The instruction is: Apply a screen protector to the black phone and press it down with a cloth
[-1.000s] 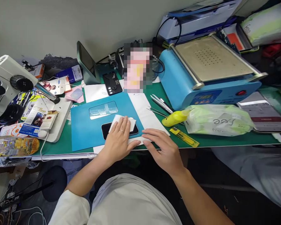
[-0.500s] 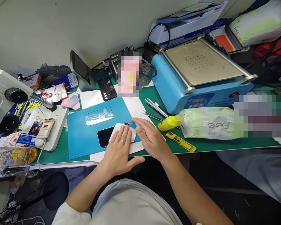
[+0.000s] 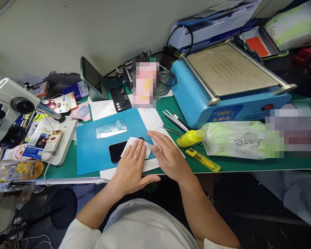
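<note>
On a blue mat (image 3: 88,152) lies a phone (image 3: 115,153) with a dark screen. My left hand (image 3: 132,166) rests flat on a white tissue (image 3: 147,148) that covers the right part of the phone; its fingers are stretched out and the thumb points right. Just right of the phone is my right hand (image 3: 172,157), fingers extended and thumb apart, holding nothing; whether it touches the phone's edge I cannot tell. A clear glass sheet (image 3: 111,128), shaped like a phone screen, lies further back on the mat.
A blue heating plate machine (image 3: 197,100) stands at the right rear. Near its front are a yellow bottle (image 3: 190,138), a soft tissue pack (image 3: 233,140), a yellow blade case (image 3: 203,159) and several thin tools (image 3: 175,121). A microscope (image 3: 18,103) stands left; a black phone case (image 3: 120,99) lies behind the mat.
The camera view has shifted slightly, moving the bench items a little right. My left hand stays flat on the tissue over the phone; my right hand remains beside it with fingers extended.
</note>
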`<state>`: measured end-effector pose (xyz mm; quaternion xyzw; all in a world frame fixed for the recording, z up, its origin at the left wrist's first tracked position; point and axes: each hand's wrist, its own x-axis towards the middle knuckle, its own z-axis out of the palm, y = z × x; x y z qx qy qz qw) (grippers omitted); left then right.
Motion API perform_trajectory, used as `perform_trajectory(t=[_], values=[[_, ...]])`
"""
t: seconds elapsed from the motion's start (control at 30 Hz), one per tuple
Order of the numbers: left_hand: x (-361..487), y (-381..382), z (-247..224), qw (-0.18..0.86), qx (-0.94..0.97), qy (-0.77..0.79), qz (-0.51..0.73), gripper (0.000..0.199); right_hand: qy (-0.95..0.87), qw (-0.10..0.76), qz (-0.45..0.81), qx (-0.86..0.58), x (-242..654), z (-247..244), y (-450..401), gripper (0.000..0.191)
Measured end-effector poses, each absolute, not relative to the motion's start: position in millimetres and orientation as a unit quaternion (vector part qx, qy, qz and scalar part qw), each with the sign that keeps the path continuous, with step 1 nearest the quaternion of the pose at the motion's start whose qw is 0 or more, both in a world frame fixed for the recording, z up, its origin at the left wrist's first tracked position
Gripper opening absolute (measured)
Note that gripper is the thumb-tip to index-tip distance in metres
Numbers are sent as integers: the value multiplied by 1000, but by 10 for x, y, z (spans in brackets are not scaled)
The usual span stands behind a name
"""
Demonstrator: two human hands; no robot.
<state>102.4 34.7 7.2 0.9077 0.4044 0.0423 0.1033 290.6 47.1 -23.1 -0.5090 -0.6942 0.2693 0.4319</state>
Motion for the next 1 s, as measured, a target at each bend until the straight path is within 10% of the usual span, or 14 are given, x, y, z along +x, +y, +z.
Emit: perform_trajectory(t=[1.0], values=[[460, -9, 152, 76, 855, 513, 23, 87, -749, 362, 199, -518, 2854, -288, 440, 46]])
